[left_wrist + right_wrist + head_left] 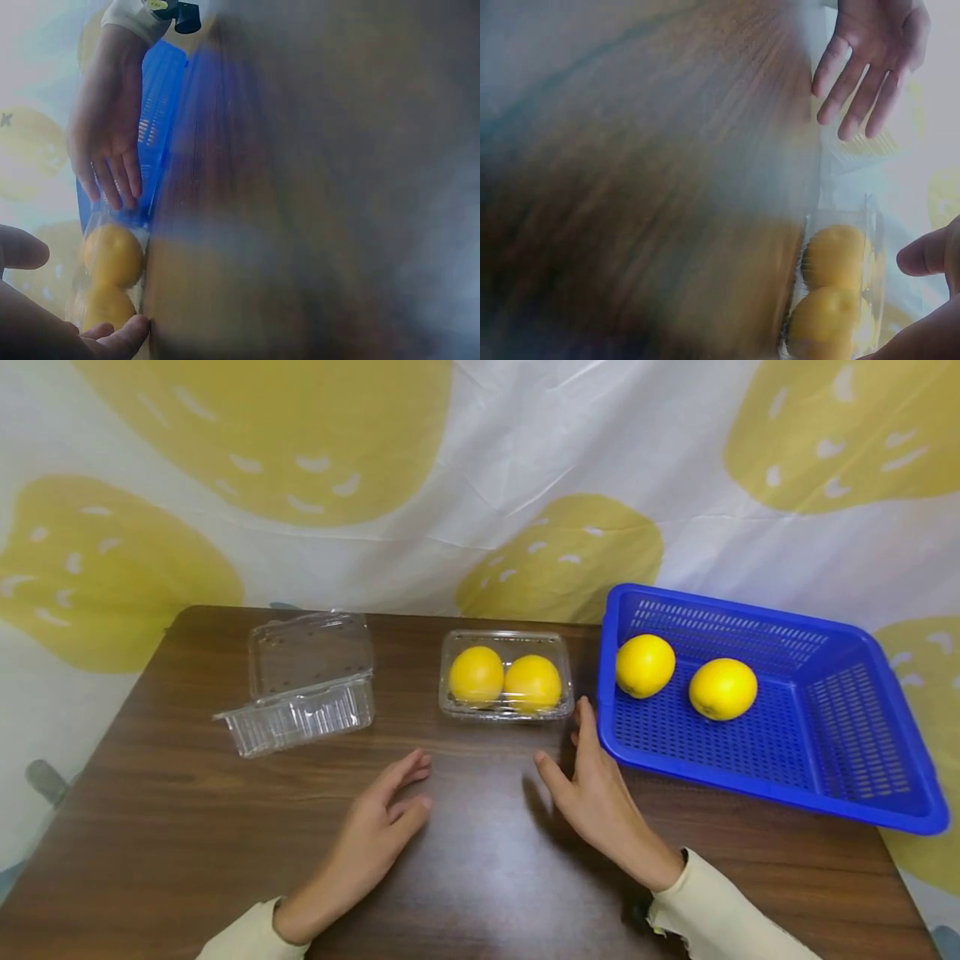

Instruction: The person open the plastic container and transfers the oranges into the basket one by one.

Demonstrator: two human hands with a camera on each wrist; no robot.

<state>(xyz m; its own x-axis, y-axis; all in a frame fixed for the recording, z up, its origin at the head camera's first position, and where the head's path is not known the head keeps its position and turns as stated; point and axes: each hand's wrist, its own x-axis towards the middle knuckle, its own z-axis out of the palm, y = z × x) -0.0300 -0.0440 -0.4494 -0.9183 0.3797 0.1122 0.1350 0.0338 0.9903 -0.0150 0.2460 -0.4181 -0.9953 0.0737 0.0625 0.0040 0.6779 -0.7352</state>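
Box (480,713) with two yellow fruits (533,683): ahead-left of right hand (600,797), ahead-right of left hand (375,827). Both hands empty, fingers loose. Blue basket (772,756) with two more, right of right hand.

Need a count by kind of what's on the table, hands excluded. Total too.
Yellow fruits: 4 (2 in the basket, 2 in one container)
Clear plastic containers: 2 (1 with its lid up, 1 holding fruits)
Blue basket: 1
Total: 7
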